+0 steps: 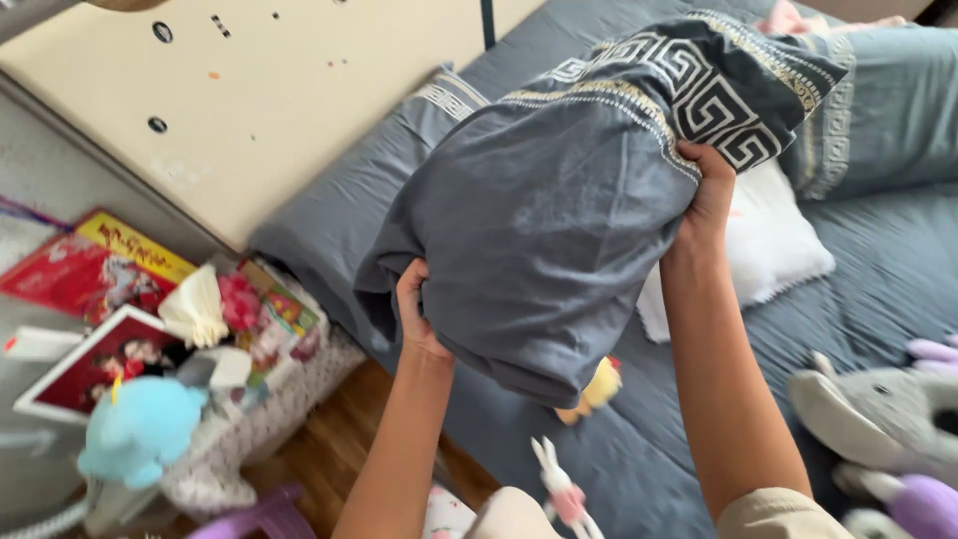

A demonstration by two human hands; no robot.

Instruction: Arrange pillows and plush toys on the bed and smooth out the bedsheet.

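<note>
A bed (878, 279) with a grey-blue sheet fills the right and far side of the scene, and a cream headboard (269, 110) slants across the far left. Above the bed a grey pillow (559, 230) in a case with a pale key-pattern border is held up in the air, bulging inside the cloth. A second grey pillow (339, 210) with the same border lies on the bed against the headboard, and a third (888, 110) lies at the far right. One small white pillow (778, 240) sits on the sheet, partly hidden behind the held one.

The left hand (414, 309) grips the lower left edge of the held pillow, its fingers (407, 284) clenched on the cloth. The right hand (709, 190) grasps the upper right part just under the patterned border, fingers (699, 155) closed into the fabric.

At the near right lie two soft toys, one grey (878, 409) and one purple (918, 504). A small yellow toy (599, 389) lies on the sheet below the held pillow, and a white rabbit toy (561, 489) lies near the front edge.

On the left, a low basket (269, 419) with a lacy cover holds a jumble: a light blue plush (140, 429), a white cloth bundle (195, 309), pink flowers (239, 299) and colourful flat packets. Beside it lies a red and yellow flat package (90, 265) and one white-framed picture (95, 364).
</note>
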